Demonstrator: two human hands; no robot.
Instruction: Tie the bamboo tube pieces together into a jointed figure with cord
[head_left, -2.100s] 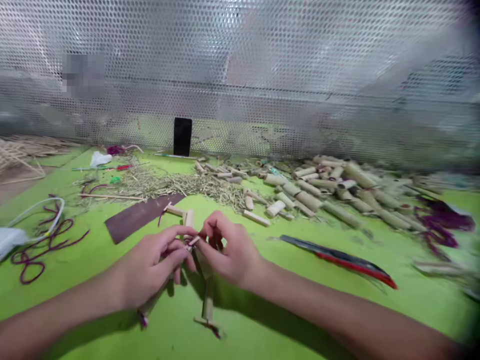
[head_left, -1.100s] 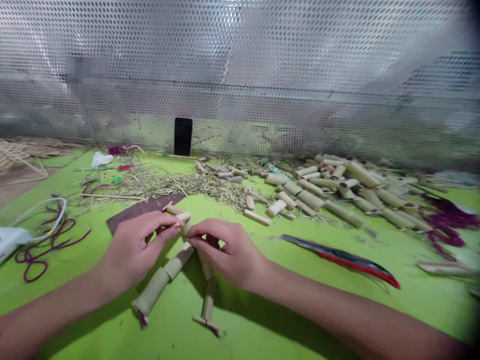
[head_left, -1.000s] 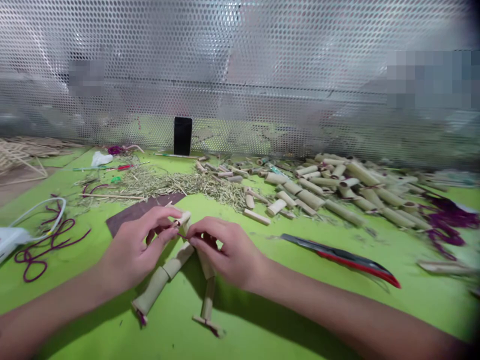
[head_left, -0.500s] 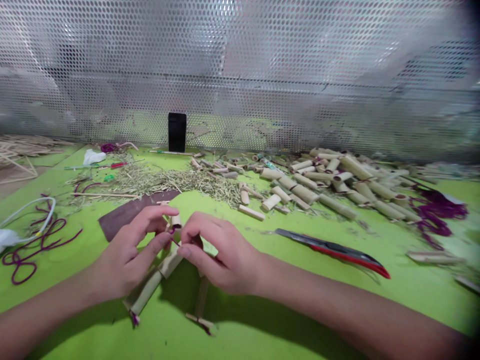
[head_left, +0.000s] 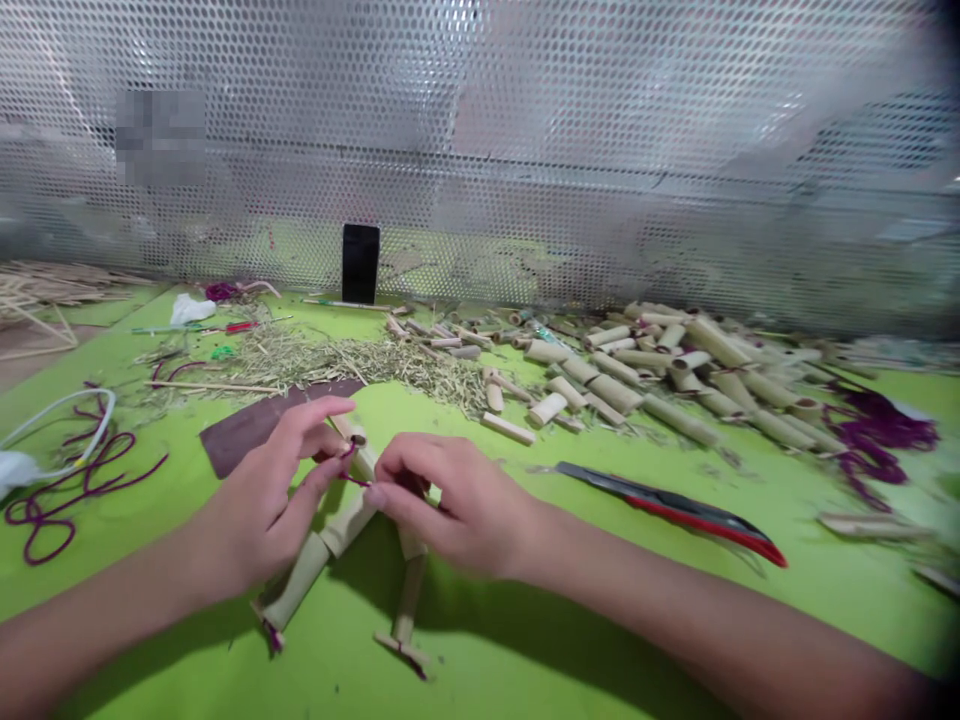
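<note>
A jointed figure of short bamboo tubes [head_left: 302,580] lies under my hands on the green table. Two leg-like chains point towards me, and each ends in a small crosspiece with purple cord; a crosspiece [head_left: 401,650] shows at the right one. At the upper end, my left hand [head_left: 259,495] pinches a purple cord [head_left: 355,479] beside the dark opening of a tube [head_left: 360,446]. My right hand [head_left: 461,515] has thumb and forefinger closed on the same cord, which runs between both hands. My curled right fingers hide part of the figure.
A black-and-red utility knife [head_left: 671,512] lies right of my hands. Farther back are a bamboo tube pile [head_left: 622,365], shavings [head_left: 330,362], a brown board [head_left: 247,435] and an upright phone [head_left: 361,264]. Loose purple cord [head_left: 71,495] lies left; perforated metal [head_left: 480,120] stands behind.
My right hand has shifted slightly right, and the cord between the hands lies flatter. The tube opening by my left fingertips shows more clearly. The whole view has moved a little.
</note>
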